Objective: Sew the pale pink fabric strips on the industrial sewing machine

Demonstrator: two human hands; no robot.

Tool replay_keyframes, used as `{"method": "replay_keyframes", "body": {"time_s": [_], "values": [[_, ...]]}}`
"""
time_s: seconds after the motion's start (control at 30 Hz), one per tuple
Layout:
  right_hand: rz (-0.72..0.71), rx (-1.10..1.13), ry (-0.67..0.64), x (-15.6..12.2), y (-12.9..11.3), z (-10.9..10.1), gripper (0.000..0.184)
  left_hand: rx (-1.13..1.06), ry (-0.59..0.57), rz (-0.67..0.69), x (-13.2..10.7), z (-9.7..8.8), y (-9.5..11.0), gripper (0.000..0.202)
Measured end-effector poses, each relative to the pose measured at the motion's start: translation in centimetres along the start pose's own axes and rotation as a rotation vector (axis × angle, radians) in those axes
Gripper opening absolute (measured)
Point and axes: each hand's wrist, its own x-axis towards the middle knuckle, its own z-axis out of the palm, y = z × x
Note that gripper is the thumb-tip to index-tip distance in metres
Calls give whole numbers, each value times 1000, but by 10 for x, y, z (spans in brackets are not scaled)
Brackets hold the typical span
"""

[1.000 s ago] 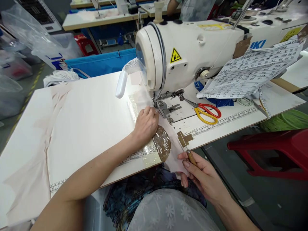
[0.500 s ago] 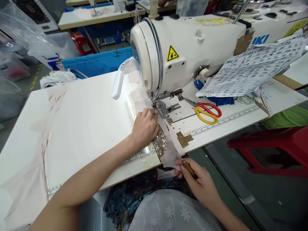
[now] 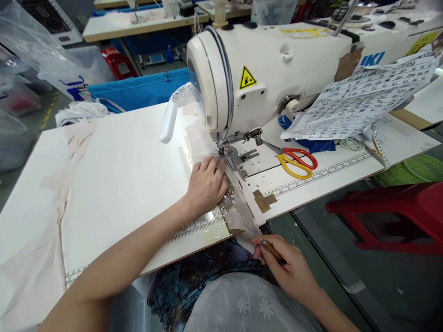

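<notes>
My left hand (image 3: 207, 184) presses on a strip of thin pale pink fabric (image 3: 240, 203) just in front of the needle area of a white sewing machine (image 3: 277, 69). Its fingers are bent close together, the tips partly hidden. At the table's front edge, my right hand (image 3: 285, 263) is closed around the wooden handle of an awl (image 3: 272, 249). The thin metal shaft points up and left over the fabric. That fabric runs from under the presser foot (image 3: 221, 150) and droops over the edge beside my right fingers.
Red-and-yellow scissors (image 3: 297, 161) lie right of the needle plate. Printed paper sheets (image 3: 360, 101) lean on the machine. More pale fabric (image 3: 38, 272) is draped at the table's left. A red stool (image 3: 391, 216) and a green basket (image 3: 415, 168) stand at right.
My right hand has shifted slightly down and right, and the awl's shaft now lies more leftward over the fabric. The fabric's lower end has moved right, uncovering a brown taped table corner.
</notes>
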Motion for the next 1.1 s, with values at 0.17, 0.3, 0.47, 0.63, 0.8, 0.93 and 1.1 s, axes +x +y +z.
{"method": "replay_keyframes", "body": {"time_s": [0.17,0.3,0.47,0.63,0.8,0.93,1.1], "values": [[70,93,-36,-5,5,3,26,18,27,48,-1,0,7,41],[106,162,-69,0,4,7,27,26,23,59,-1,-1,9,40],[127,178,-83,8,3,9,29,18,28,76,-3,0,10,38],[118,159,-82,11,3,10,26,24,22,79,-4,-1,11,38],[89,120,-77,13,0,8,24,12,27,78,-3,-1,11,37],[39,66,-61,13,-3,5,23,-10,26,61,-2,0,9,38],[-64,-79,-16,9,-11,-4,25,-31,8,25,0,0,4,37]]}}
